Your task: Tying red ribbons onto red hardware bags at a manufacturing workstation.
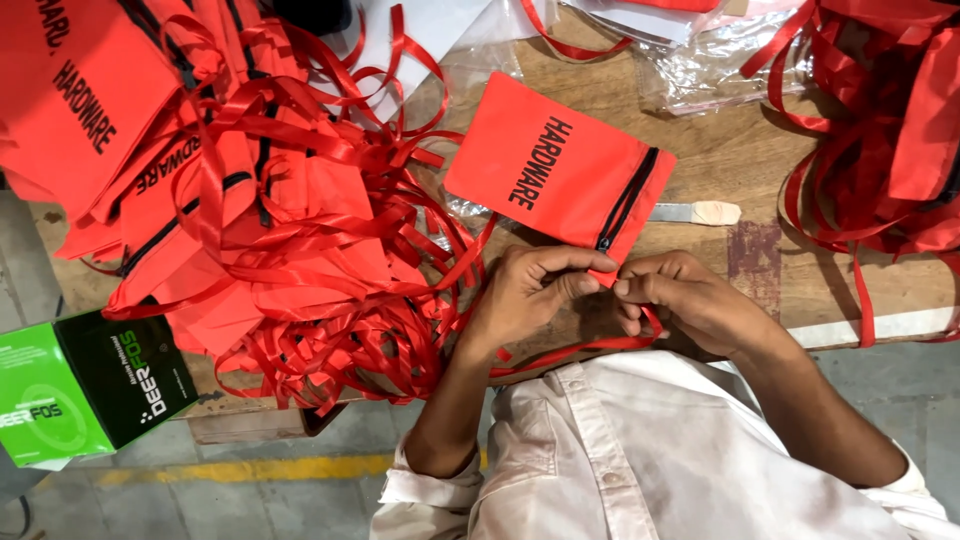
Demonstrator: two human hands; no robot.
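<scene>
A flat red pouch (560, 175) with a black zip along one edge lies on the wooden table (740, 150), tilted, its near corner reaching down to the person's hands; the zip looks closed, and whatever may be inside cannot be seen; a heap of like red pouches (150, 170) lies to the left, tangled over with loose red ribbons (340, 270); another mass of red ribbon and cloth (890, 130) fills the right end of the table; a clear plastic bag (720, 60) sits near the far edge, its contents too unclear to tell; a green and black box (85, 385) stands closed at the left, just off the table's corner.

The left hand (525, 295) pinches the near corner of the pouch at the end of the zip, thumb and forefinger closed on it, the other fingers curled under; the right hand (685, 300) sits just beside it, fingertips meeting the left thumb, its fingers closed on a red ribbon (580, 350) that runs from under the hand leftward across the white shirt (640, 450); a small pale-handled tool (695, 212) lies on the table just beyond the right hand, untouched.
</scene>
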